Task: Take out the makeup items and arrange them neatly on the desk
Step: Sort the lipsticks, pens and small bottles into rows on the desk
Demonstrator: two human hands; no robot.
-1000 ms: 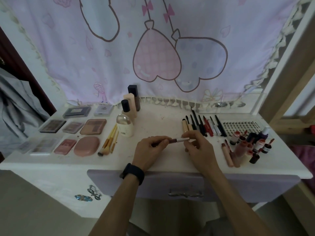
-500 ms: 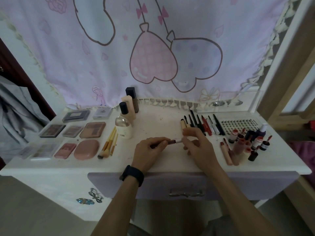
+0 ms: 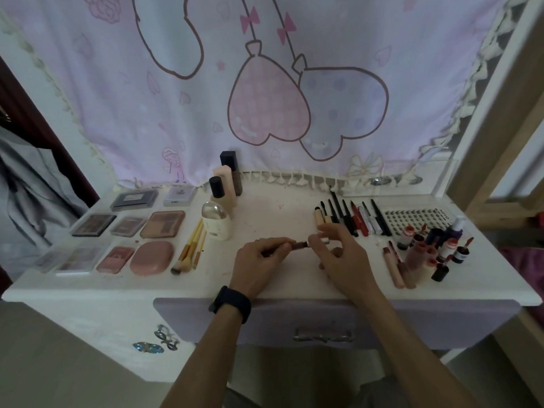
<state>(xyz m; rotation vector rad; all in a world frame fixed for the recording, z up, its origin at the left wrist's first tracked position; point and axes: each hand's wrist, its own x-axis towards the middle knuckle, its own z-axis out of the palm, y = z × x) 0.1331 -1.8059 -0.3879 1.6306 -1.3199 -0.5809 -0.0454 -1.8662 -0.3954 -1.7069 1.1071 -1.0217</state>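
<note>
Over the middle of the white desk my left hand grips a thin brown makeup stick by its dark end. My right hand pinches the stick's pale cap end with thumb and forefinger. Palettes and compacts lie in rows on the left, with yellow-handled brushes beside them. Bottles stand at the back centre. A row of pencils and liners lies right of centre, and small lip tubes and bottles cluster at the right.
A tray of false lashes lies at the back right. A pink curtain hangs behind the desk. The shut lilac drawer sits under the desk's front edge. A wooden post rises at the right.
My hands have drawn closer together along the stick, so less of it shows between them. The view has dipped slightly.
</note>
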